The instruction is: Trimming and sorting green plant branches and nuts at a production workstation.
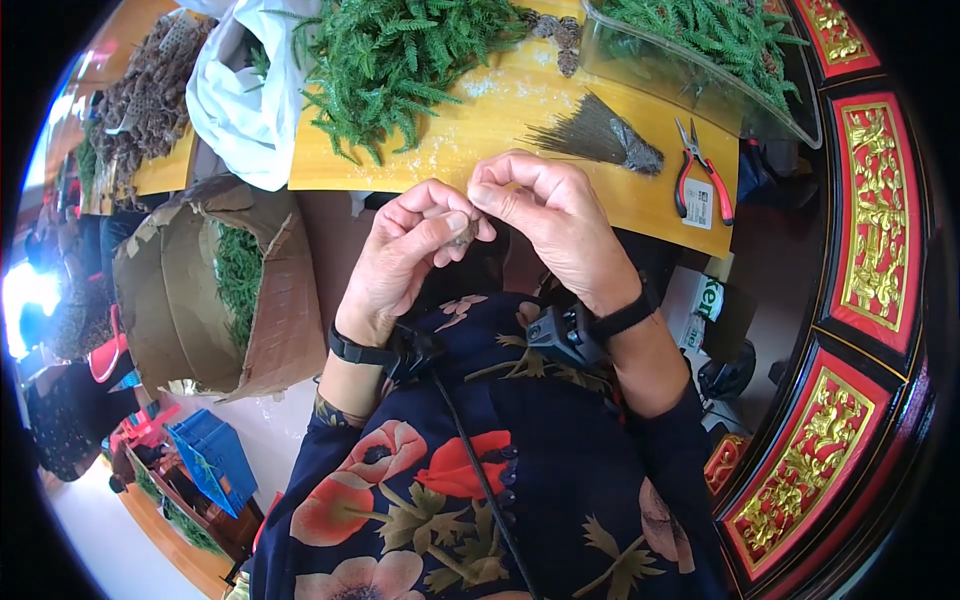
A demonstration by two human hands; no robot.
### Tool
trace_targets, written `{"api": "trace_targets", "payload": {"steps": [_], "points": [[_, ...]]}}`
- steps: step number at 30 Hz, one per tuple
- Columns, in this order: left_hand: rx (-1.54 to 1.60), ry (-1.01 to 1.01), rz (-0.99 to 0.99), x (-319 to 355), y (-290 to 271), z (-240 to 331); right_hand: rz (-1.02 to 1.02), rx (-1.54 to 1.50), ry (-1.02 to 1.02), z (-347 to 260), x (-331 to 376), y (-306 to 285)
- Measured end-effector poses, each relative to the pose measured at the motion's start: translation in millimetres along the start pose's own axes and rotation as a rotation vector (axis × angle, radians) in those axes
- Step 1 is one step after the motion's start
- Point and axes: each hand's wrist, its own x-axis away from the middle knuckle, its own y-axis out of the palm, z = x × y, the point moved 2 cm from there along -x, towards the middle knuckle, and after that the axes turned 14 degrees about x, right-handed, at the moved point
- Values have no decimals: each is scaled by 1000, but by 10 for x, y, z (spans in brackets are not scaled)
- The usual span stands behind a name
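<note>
My left hand point(400, 245) is closed in front of me, holding a small grey-brown pine cone point(463, 236) mostly covered by the fingers. My right hand point(560, 215) touches it from the right, thumb and forefinger pinched together; whatever lies between them is too small to make out. Beyond my hands, on the yellow table point(500, 120), a fanned bundle of thin dark wires point(600, 135) lies next to red-handled pliers point(692, 170). Several pine cones point(565, 42) sit farther back.
Green artificial sprigs point(390, 60) are heaped on the table, with more in a clear bin point(660, 65). A white plastic bag point(235, 100) and torn cardboard box point(180, 290) stand left, a blue crate point(212, 460) lower left. Red-and-gold carved panels point(870, 210) line the right.
</note>
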Motion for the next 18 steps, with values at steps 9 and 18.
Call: {"api": "trace_targets", "payload": {"steps": [9, 18], "points": [[248, 84, -6, -33, -9, 16, 296, -173, -91, 44, -19, 73], [412, 37, 11, -83, -82, -56, 110, -181, -45, 55, 41, 25]]}}
